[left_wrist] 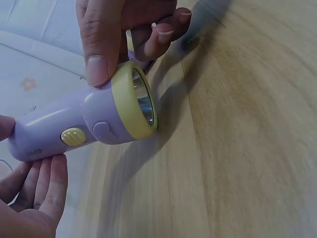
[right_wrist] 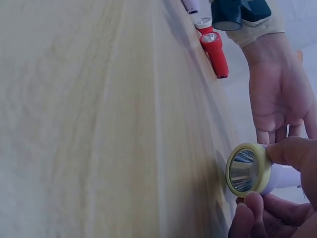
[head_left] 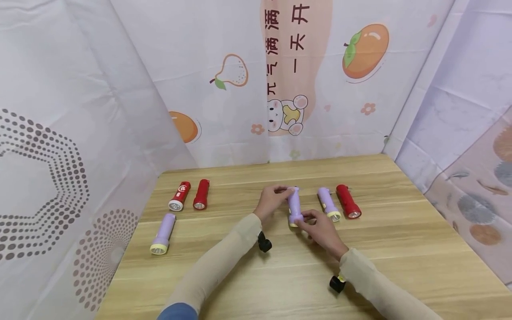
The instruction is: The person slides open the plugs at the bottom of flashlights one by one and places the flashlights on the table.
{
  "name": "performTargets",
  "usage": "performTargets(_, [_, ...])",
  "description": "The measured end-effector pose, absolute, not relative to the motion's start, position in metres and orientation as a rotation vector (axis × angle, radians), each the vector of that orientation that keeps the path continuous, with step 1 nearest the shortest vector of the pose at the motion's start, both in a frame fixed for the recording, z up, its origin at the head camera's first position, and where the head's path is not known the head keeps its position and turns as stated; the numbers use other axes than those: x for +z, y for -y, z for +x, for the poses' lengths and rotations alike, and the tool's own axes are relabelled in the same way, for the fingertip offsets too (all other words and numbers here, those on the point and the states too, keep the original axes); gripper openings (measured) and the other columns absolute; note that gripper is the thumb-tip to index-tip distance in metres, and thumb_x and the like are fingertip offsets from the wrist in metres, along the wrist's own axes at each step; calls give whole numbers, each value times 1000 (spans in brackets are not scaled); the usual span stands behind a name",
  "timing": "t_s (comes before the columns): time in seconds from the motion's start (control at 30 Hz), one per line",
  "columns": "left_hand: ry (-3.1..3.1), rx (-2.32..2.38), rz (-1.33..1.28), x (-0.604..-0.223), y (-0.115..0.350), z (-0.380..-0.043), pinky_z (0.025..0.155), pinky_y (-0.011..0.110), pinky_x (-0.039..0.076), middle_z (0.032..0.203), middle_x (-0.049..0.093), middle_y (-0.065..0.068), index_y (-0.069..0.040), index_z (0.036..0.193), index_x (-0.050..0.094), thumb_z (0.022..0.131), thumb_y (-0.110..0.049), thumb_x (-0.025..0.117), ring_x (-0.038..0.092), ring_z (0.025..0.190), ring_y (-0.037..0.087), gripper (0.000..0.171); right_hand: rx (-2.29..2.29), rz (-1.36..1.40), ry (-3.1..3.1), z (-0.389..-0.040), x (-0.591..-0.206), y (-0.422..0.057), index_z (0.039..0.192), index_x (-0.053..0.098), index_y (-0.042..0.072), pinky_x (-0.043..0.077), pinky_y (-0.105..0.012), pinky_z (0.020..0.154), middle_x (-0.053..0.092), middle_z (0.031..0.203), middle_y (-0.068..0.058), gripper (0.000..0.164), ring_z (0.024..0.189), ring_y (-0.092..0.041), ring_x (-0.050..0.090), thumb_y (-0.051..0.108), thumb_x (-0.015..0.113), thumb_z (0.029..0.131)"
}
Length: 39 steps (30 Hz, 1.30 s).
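Beige sleeves [head_left: 221,262], black wrist cameras [head_left: 337,284]

Cloth-walled booth [head_left: 232,115], wooden table [head_left: 280,284]

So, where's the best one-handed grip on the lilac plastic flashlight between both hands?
I'd grip the lilac flashlight by its slim cylindrical barrel, probably from above, clear of the ribbed yellow switch. The left hand pinches its tail and the right hand its wider head, leaving the narrower middle exposed from above.
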<state>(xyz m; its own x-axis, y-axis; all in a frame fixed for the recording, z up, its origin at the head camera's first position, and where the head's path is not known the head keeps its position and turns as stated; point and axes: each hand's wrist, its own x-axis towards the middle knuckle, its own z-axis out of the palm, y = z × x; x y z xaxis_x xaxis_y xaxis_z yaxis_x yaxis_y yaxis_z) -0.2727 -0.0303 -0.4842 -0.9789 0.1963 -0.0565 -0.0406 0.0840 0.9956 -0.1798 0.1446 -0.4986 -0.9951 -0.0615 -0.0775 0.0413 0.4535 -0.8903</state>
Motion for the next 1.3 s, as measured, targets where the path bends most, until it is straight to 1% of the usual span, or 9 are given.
performTargets(0.2, [-2110,2041,87,-490,25,-279,86,44,52,99,68,1,-16,101,70,78,-45,77,67,87,19,38,-1526,-46,-2704,-181,-499,-147,117,61,9,49,-31,47,63,107,-9,42,60,-19,61,36,70,87])
performTargets(0.4, [-2069,2061,79,-492,21,-282,85,45,52,100,68,4,-10,102,70,81,-39,75,67,86,20,36,-1495,-48,-2730,-180,-497,-148,117,61,8,48,-31,46,64,106,-10,42,57,-19,60,37,68,88])
performTargets(0.6, [-2059,2065,70,-491,15,-284,85,45,52,98,68,4,-9,100,70,82,-35,76,67,85,20,33,-1475,-55,-2755,-179,-496,-149,116,61,8,47,-30,46,64,105,-9,40,58,-19,60,37,67,89])
performTargets(0.77, [-2064,2049,52,-493,13,-287,82,41,54,98,68,5,-8,100,70,82,-35,75,67,84,19,33,-1449,-58,-2771,-179,-494,-149,117,61,7,47,-30,46,64,105,-9,40,58,-18,61,36,66,90])
performTargets(0.87, [-2057,2041,39,-494,13,-289,80,37,55,99,67,6,-6,102,69,83,-33,74,67,85,19,33,-1421,-58,-2787,-180,-493,-149,117,61,6,47,-30,46,65,104,-9,41,57,-17,60,36,65,90])
performTargets(1.07, [-2051,2028,36,-496,9,-291,75,32,56,99,67,8,-2,105,67,85,-30,73,68,84,19,35,-1329,-64,-2865,-181,-491,-152,114,63,7,47,-29,51,66,102,-7,40,61,-12,58,39,65,89])
performTargets(1.3, [-2011,2033,11,-501,3,-295,73,32,56,95,68,11,1,103,67,86,-26,72,68,82,21,32,-1219,-88,-2969,-184,-490,-157,110,66,6,46,-29,55,67,96,-4,38,63,-12,56,38,65,89])
